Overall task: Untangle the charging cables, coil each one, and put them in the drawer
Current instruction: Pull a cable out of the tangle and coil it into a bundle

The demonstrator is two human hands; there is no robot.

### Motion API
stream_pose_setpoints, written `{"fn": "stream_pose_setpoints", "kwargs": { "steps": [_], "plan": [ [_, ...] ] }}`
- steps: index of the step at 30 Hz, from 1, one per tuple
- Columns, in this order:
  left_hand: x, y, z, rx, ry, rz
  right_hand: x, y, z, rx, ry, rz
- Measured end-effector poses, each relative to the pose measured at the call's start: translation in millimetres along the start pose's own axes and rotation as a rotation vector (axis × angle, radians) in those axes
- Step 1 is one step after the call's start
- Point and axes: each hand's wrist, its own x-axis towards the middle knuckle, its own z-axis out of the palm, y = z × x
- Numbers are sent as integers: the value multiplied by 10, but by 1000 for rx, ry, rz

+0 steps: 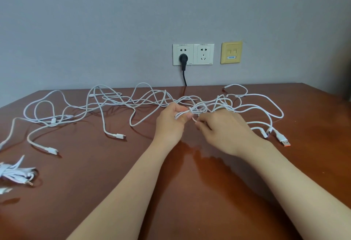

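Note:
Several white charging cables (114,103) lie tangled across the far half of the brown wooden table (95,192). My left hand (171,123) grips a bunch of cable strands at the tangle's knot (197,109). Just right of it, my right hand (224,131) pinches a single strand near the same knot. A white plug with an orange tip (283,140) lies to the right of my right hand. Two loose white connector ends (118,136) (51,150) lie on the left. No drawer is in view.
A bundle of white cords with an audio jack (15,173) lies at the table's left edge. On the grey wall behind, a double socket (193,54) holds a black plug (183,60), with a yellow data plate (231,52) beside it.

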Motion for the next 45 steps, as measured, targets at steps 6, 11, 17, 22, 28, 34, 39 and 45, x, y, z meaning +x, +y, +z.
{"fn": "stream_pose_setpoints", "kwargs": {
  "steps": [6, 11, 17, 22, 28, 34, 39, 45],
  "plan": [
    [-43, -15, -14, 215, -114, 79, -1, 85, -32, 13, -1, -47],
    [-89, 7, -13, 320, -255, 172, 42, 161, 17, 184, 106, 99],
    [-104, -13, 16, 186, -376, 164, 89, 370, 79, 681, 156, 341],
    [-122, 17, 30, 16, -377, 117, 102, 469, 167, 847, 101, 404],
    [-85, -5, 49, -146, -203, 35, 108, 356, 263, 458, 77, 326],
    [-41, -38, 32, -131, -42, -52, 78, 142, 259, 139, -5, 48],
    [-22, -78, 27, 77, 20, -3, 47, 55, 180, 184, 50, -44],
    [-94, -8, 17, 296, -8, 101, 48, -5, 174, 676, 125, 189]
  ]
}}
